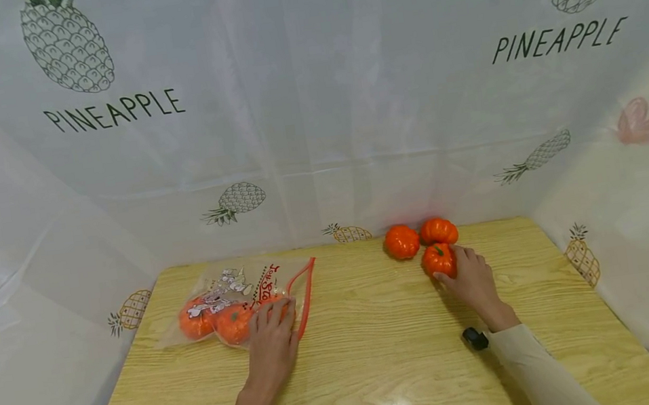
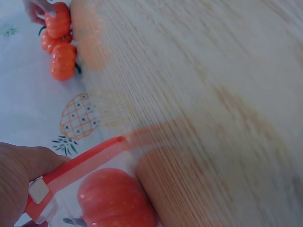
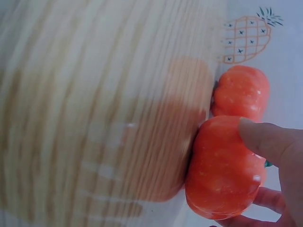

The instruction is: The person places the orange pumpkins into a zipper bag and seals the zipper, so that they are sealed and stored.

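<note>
A clear printed zip bag (image 1: 266,275) with a red zip edge (image 1: 307,294) lies on its side with toy pumpkins (image 1: 195,321) inside. My left hand (image 1: 271,339) is at its mouth. In the left wrist view the thumb lies along the red zip strip (image 2: 87,161) beside a white slider (image 2: 39,190), and a fingertip shows below, so the strip is pinched between them. At the back right, my right hand (image 1: 473,279) grips an orange toy pumpkin (image 3: 225,168) with a green stem, thumb on one side and fingers on the other.
Two more orange toy pumpkins, a left one (image 1: 401,241) and a right one (image 1: 439,231), sit just behind the held one at the table's back edge. White pineapple-printed cloth (image 1: 315,128) hangs around the wooden table (image 1: 369,354). Black wrist cameras are strapped to both forearms.
</note>
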`<state>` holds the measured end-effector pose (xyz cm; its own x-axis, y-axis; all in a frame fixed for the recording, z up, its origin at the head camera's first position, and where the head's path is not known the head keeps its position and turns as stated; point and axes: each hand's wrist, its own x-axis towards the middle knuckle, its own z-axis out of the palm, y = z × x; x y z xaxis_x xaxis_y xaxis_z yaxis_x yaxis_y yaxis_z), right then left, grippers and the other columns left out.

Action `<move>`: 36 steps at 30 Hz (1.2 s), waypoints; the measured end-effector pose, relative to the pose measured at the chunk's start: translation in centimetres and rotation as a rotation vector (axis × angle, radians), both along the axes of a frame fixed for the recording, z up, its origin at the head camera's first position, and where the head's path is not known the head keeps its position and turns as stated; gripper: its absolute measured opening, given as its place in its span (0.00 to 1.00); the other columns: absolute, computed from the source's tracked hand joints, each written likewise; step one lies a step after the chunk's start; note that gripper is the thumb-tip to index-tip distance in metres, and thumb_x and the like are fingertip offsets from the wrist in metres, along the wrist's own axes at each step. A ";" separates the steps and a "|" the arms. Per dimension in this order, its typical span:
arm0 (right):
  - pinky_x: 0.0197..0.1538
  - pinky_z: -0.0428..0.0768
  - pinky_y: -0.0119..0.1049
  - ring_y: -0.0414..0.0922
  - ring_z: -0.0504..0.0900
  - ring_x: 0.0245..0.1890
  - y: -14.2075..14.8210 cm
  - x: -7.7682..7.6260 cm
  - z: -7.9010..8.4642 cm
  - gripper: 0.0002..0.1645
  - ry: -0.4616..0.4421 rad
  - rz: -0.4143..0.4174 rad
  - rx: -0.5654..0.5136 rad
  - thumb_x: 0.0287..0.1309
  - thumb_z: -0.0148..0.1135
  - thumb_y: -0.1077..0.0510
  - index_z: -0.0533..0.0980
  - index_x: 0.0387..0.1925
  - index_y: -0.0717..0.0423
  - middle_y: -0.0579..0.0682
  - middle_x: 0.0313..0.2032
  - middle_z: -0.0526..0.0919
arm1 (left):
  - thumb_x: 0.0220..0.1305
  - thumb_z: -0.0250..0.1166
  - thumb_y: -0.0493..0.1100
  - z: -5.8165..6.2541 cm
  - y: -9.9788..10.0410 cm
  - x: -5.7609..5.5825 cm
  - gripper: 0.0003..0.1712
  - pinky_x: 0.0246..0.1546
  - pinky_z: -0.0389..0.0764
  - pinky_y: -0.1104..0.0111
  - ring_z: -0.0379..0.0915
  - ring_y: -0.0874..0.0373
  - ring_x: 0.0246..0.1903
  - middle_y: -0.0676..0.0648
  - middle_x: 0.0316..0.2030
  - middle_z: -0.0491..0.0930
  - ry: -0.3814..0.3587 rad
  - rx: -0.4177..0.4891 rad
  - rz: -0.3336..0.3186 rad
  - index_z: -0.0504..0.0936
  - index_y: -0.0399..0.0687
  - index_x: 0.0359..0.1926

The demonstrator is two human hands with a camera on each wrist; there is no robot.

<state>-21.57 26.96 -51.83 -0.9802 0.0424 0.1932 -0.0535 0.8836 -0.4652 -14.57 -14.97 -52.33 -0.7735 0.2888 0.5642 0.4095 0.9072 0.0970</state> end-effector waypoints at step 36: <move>0.56 0.76 0.69 0.77 0.75 0.54 0.3 -0.2 -0.1 0.39 -0.008 0.062 -0.061 0.59 0.79 0.57 0.66 0.60 0.72 0.77 0.54 0.78 | 0.52 0.81 0.33 0.3 -0.2 0.2 0.32 0.55 0.74 0.46 0.73 0.39 0.58 0.41 0.56 0.81 0.029 0.002 -0.005 0.86 0.38 0.60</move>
<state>-21.76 27.28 -51.94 -0.9828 -0.0073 0.1845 -0.1036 0.8488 -0.5184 -14.41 -15.22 -52.01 -0.7554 0.2918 0.5867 0.4169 0.9048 0.0869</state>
